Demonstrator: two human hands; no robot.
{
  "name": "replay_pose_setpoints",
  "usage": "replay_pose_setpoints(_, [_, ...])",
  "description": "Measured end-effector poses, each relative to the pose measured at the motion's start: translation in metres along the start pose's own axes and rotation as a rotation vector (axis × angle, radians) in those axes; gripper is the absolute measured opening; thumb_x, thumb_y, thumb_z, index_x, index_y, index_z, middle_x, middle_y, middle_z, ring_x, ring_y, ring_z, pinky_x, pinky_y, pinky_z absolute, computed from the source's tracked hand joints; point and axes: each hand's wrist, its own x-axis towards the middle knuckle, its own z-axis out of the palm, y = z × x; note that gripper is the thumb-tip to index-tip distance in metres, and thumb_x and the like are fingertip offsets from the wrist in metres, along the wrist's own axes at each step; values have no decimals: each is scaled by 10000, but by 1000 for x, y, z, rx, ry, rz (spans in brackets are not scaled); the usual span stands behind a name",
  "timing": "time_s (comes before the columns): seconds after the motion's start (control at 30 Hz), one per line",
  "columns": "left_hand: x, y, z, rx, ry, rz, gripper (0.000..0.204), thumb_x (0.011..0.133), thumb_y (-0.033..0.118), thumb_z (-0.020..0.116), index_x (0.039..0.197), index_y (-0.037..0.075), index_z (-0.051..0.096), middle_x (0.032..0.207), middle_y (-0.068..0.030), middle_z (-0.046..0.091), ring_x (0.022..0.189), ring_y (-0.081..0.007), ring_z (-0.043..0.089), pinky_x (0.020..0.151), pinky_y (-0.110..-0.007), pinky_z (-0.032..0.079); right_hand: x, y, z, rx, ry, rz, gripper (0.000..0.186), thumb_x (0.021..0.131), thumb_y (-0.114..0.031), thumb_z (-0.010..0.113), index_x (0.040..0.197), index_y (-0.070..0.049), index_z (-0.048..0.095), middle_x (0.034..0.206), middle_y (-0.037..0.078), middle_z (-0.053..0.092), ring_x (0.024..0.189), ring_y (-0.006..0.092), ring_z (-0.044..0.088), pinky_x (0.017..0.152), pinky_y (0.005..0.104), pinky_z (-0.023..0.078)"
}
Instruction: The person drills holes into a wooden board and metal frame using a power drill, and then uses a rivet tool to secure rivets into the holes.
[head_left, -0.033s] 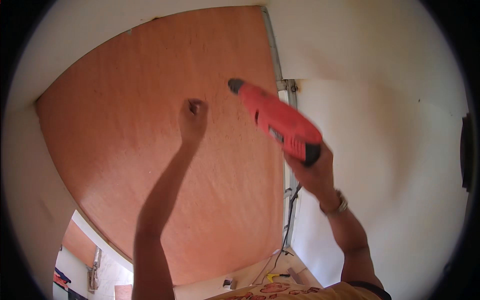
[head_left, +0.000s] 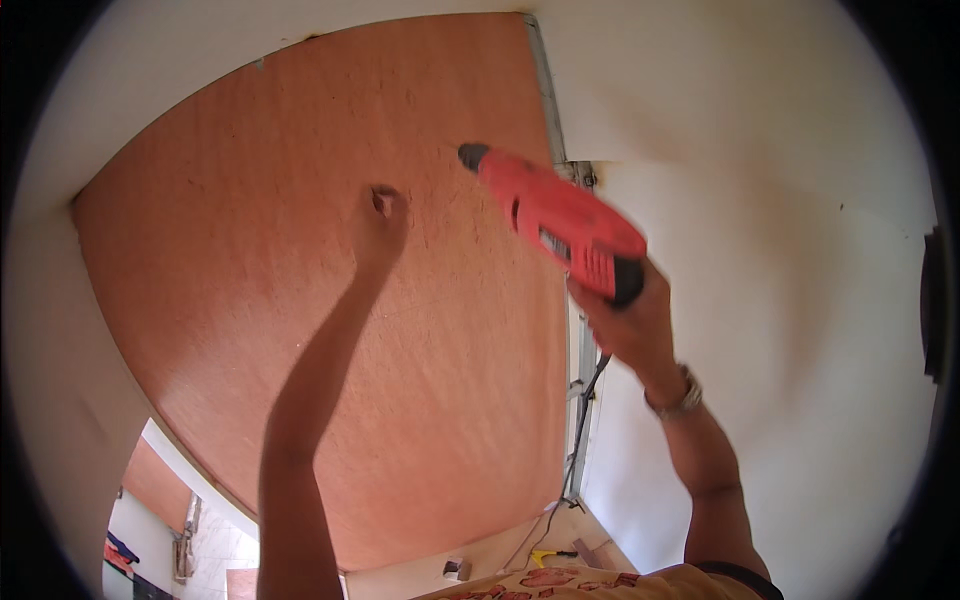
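Note:
My right hand is wrapped round the grip of a red and black power drill, held up in front of a reddish-brown wooden panel. The drill's black chuck points up and left, and it is slightly blurred. A dark cord hangs below that hand. To the left, my left hand is raised before the panel, its fingers curled closed. Whatever those fingers hold, if anything, is too small to make out. I cannot tell whether the hand touches the panel.
A metal frame runs along the panel's right edge, beside a white wall. Low down lie a yellow-handled tool and a small box. An opening with a pale floor shows at lower left.
My left hand has shifted slightly up and left. The drill in my right hand has risen a little, its chuck still directed up and left.

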Motion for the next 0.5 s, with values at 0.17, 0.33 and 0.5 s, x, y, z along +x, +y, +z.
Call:
replay_pose_setpoints(0.17, [121, -84, 1, 388, 117, 272, 158, 950, 158, 573, 1067, 58, 611, 1028, -180, 637, 863, -373, 640, 753, -460, 527, 120, 7, 18, -24, -33, -12, 342, 793, -184, 780, 1043, 4, 643, 722, 65, 650, 572, 152, 607, 563, 322, 517])
replay_pose_setpoints(0.33, [130, -103, 15, 707, 113, 372, 130, 979, 235, 546, 1054, 142, 596, 1076, -131, 611, 850, -394, 664, 718, -505, 563, 214, 18, 37, -60, -73, -59, 317, 780, -184, 757, 1006, 10, 648, 680, 71, 650, 520, 162, 612, 502, 331, 495])
replay_pose_setpoints(0.5, [116, -109, 17, 596, 46, 338, 112, 949, 217, 563, 1039, 169, 609, 1063, -94, 629, 843, -362, 673, 687, -497, 563, 241, 37, 69, -262, -95, -99, 267, 809, -197, 738, 999, -19, 679, 715, 52, 667, 568, 89, 584, 476, 263, 495])
